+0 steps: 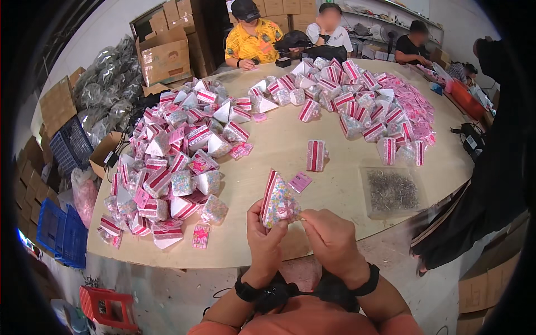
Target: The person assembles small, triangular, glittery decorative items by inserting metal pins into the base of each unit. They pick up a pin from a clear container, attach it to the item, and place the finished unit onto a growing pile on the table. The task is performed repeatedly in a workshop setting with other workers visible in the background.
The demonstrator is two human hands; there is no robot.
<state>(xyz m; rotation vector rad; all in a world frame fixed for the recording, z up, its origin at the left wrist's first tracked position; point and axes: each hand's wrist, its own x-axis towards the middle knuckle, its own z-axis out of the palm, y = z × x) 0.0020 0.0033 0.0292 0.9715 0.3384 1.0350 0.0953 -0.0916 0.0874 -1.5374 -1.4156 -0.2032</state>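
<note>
— In the head view, how do your hands sit?
— Your left hand (264, 241) curls around a wedge-shaped, pastel-speckled packet with a pink-and-white striped side (282, 202), held up over the near edge of the pale wooden table (262, 159). Your right hand (333, 237) is bunched, fingertips pinching its lower right corner.
— Containers?
— To your right, a shallow, clear plastic tray (391, 215) holds thin metal pieces (393, 190).

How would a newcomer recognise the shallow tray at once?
Start with the big pale table and look right of the person's right hand. Near the table's closest edge sits a squarish, clear tray of small metallic-looking pieces; its greyish contents set it apart from the pink-and-white wedges beyond.
</note>
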